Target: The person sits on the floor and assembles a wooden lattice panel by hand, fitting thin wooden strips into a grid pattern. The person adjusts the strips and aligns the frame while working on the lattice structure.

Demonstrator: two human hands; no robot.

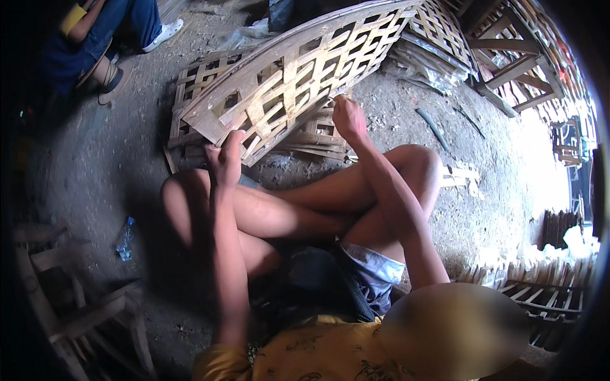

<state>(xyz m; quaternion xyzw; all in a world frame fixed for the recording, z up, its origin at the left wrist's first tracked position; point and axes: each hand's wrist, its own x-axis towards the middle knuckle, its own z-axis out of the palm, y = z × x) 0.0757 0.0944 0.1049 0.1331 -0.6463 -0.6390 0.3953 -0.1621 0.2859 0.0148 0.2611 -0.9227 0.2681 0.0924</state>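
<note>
While both hands seemingly grip it, woven bamboo panel [298,70] tilts.

Floor [95,171]: bare packed earth, grey, gritty. Flat stack of woven bamboo lattice panels [190,82] lies on it at centre-far. More lattice panels [438,25] stacked toward the far right corner, beside wooden frames [508,70]. Plastic water bottle [125,239] on its side at left. A dark, narrow tool [432,127], possibly a blade, lies right of centre. Pale bamboo offcuts [460,176] just beyond it.
</note>
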